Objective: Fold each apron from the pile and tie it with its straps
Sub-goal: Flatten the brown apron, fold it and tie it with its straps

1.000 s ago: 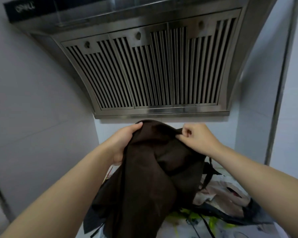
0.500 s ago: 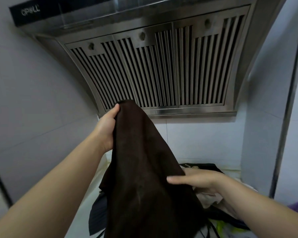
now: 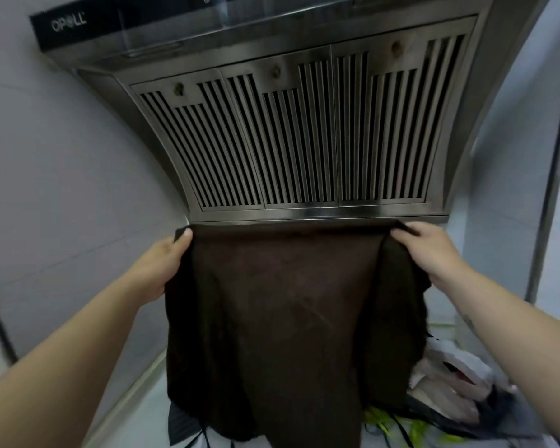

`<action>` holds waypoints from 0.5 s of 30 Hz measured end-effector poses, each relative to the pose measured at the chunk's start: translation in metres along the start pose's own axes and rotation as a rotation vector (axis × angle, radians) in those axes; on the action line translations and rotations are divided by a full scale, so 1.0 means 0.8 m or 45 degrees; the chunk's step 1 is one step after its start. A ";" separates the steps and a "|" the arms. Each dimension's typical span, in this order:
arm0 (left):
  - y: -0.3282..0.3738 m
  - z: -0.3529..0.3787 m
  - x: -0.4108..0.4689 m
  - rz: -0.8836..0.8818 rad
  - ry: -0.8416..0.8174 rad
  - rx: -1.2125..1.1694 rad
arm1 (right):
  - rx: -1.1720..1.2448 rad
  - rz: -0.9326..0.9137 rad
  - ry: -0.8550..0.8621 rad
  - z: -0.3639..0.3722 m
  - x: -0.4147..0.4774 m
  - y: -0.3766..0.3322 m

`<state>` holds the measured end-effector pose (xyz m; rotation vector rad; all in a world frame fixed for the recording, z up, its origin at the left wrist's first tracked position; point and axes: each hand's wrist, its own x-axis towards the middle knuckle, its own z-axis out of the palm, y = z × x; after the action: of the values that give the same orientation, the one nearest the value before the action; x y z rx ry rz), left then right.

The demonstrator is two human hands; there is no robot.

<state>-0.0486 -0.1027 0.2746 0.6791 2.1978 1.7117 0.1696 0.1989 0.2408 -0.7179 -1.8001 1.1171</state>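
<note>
The left hand [image 3: 162,266] and right hand [image 3: 434,253] each had fingers [image 3: 413,229] curled round a top corner of the brown apron [image 3: 288,302], holding it spread and hanging over the bench [image 3: 143,418]. The pile [image 3: 450,386] lay at its right, under a steel range hood [image 3: 304,140] between grey tiled walls [image 3: 62,189].

The hood [image 3: 304,140] hangs just above the raised top edge of the apron [image 3: 288,302] and blocks the way upward. The left wall [image 3: 62,189] and right wall [image 3: 514,173] close in the sides. The spread apron screens the middle of the counter [image 3: 149,415]. The pile [image 3: 450,383] crowds its right side. A bare strip lies along its left edge.
</note>
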 end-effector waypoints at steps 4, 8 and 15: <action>-0.004 -0.001 -0.002 0.101 0.072 0.245 | -0.164 -0.139 0.067 -0.013 0.014 -0.023; 0.005 -0.002 -0.005 0.150 0.056 0.181 | -0.327 -0.150 0.053 -0.024 0.018 -0.041; 0.012 -0.022 -0.016 -0.003 -0.578 0.195 | -0.170 -0.014 -0.183 -0.057 0.011 -0.068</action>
<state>-0.0445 -0.1221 0.2874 0.9896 2.0096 1.2399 0.2048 0.2010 0.3029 -0.7201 -2.0132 1.0716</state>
